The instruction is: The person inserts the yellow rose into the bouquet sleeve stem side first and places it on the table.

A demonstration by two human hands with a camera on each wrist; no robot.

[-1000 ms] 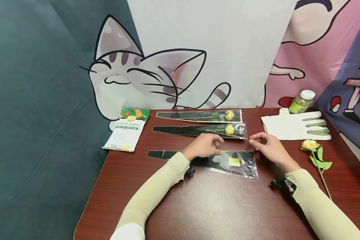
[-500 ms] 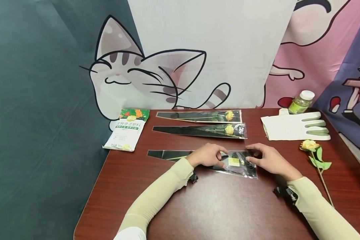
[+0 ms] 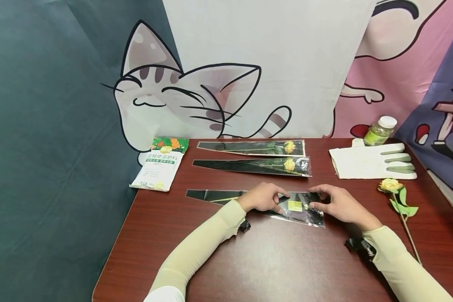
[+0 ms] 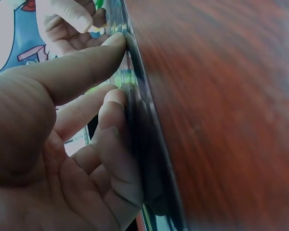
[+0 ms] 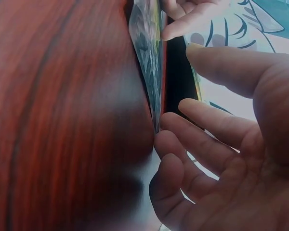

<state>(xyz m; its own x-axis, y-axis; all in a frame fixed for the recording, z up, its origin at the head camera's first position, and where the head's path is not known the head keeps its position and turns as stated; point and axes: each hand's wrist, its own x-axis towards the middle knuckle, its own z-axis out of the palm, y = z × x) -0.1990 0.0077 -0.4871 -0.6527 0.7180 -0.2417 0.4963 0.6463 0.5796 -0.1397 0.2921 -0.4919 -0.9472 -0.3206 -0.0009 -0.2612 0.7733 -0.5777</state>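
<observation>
A clear, black-backed flower sleeve [image 3: 305,218] with a small yellow label [image 3: 295,206] lies flat on the table. My left hand [image 3: 262,197] rests over its middle, thumb and fingertips touching the film with nothing gripped. At the sleeve's wide right end is my right hand [image 3: 339,203], thumb and fingers apart; in the right wrist view its fingertips [image 5: 171,139] are close to the sleeve's edge [image 5: 151,72]. Whether they touch it, I cannot tell. Under the left hand, part of the sleeve is hidden.
Two sleeves with yellow roses, an upper one [image 3: 249,147] and a lower one [image 3: 245,165], lie behind. A fertilizer bag [image 3: 160,165] is at left. On the right are white gloves [image 3: 356,161], a jar [image 3: 379,131] and a loose yellow rose [image 3: 390,186].
Both hands have come down toward me onto the labelled sleeve from above it, the left also shifting right. Over the last half second they have hardly moved.
</observation>
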